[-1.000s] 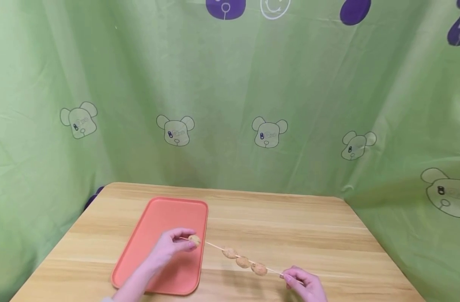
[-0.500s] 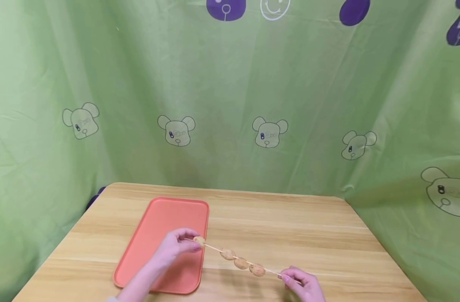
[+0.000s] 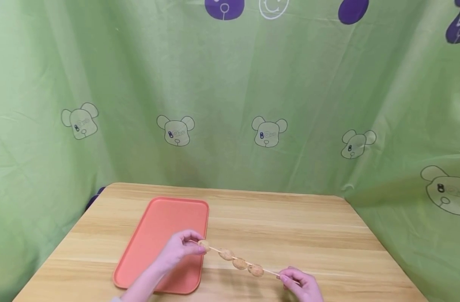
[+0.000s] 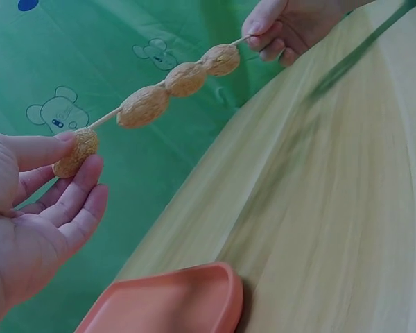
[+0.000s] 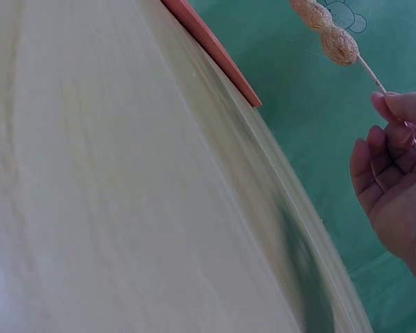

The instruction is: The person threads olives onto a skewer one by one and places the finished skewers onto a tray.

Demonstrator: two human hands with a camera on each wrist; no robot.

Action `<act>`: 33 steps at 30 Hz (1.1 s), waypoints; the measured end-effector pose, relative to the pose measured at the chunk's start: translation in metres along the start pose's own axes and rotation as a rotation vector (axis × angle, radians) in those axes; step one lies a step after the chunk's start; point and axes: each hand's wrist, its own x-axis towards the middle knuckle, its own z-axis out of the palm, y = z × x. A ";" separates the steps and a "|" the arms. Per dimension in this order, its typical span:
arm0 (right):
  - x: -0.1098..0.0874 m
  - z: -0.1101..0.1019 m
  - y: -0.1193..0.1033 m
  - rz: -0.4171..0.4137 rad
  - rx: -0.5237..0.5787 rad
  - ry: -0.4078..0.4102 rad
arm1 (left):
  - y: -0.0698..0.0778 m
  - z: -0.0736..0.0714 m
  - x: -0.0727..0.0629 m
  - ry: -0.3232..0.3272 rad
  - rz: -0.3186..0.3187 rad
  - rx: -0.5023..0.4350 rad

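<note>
A thin wooden skewer (image 3: 270, 272) slants between the hands above the table, bearing three tan, wrinkled oval food pieces (image 4: 144, 106) bunched toward its right half. My left hand (image 3: 181, 248) pinches another wrinkled oval piece (image 4: 76, 154) between thumb and fingers, over the right edge of the red tray (image 3: 169, 218). The skewer's left end meets this piece; its tip is hidden there. My right hand (image 3: 301, 284) pinches the skewer near its other end, which runs back under the palm in the right wrist view.
The red tray lies on the left part of the wood-grain table (image 3: 290, 226). A green curtain (image 3: 222, 84) printed with bear heads hangs behind the table and along both sides.
The left hand has moved slightly right with its oval piece, and the right hand slightly left with the skewer. The gap between skewer tip and piece has closed.
</note>
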 end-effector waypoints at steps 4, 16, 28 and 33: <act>0.000 0.002 0.000 -0.001 0.011 -0.009 | 0.000 0.004 0.000 -0.013 -0.007 0.009; -0.001 0.002 -0.002 0.038 -0.015 0.000 | -0.003 0.009 0.001 -0.028 0.000 0.028; 0.000 0.000 0.001 0.018 0.017 -0.106 | -0.006 0.010 0.000 -0.024 -0.019 0.025; 0.001 0.000 0.001 0.053 0.020 -0.151 | -0.007 0.009 0.000 -0.017 -0.030 0.022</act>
